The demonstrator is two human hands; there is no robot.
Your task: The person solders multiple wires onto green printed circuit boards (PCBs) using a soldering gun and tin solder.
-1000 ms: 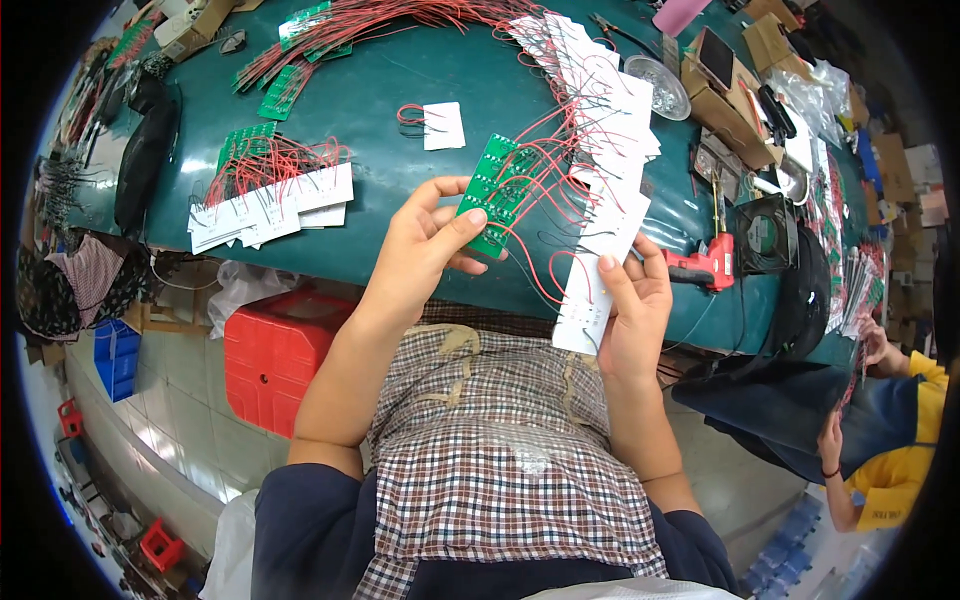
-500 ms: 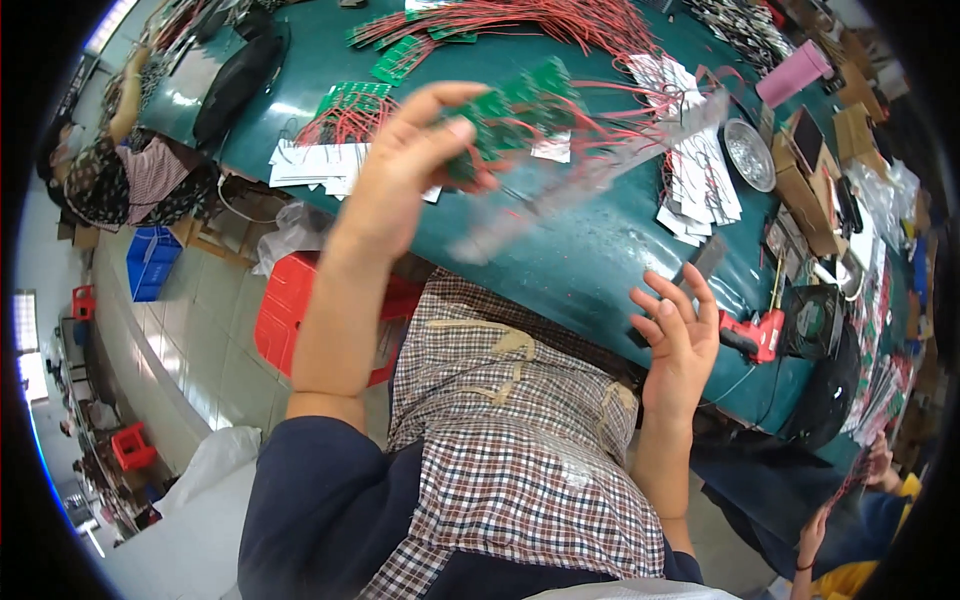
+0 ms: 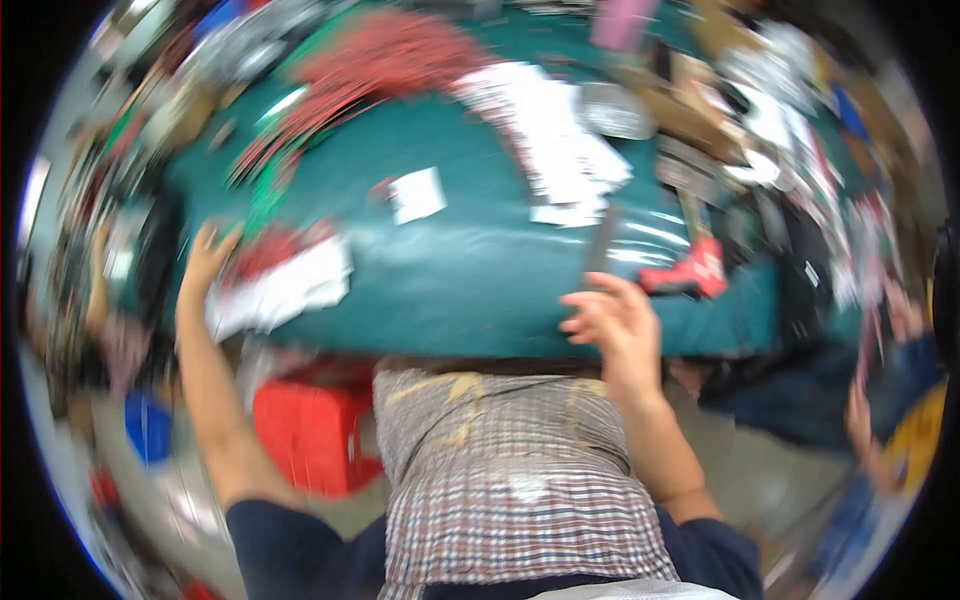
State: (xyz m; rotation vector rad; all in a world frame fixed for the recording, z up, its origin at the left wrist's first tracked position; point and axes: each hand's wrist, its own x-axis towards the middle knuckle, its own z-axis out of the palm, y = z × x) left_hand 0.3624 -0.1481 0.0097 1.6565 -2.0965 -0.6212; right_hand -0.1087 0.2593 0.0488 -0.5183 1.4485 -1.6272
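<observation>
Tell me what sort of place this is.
Probably an electronics assembly workshop, though the view is blurred: a large bundle of red wires, a pile of white pieces by the left hand, and a red gun-shaped tool share one green worktable.

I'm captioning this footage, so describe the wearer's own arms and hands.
The left hand and right hand are bare, with no gloves or wristbands to be seen. Short dark navy sleeves leave both forearms uncovered. Motion blur hides any finer markings.
</observation>
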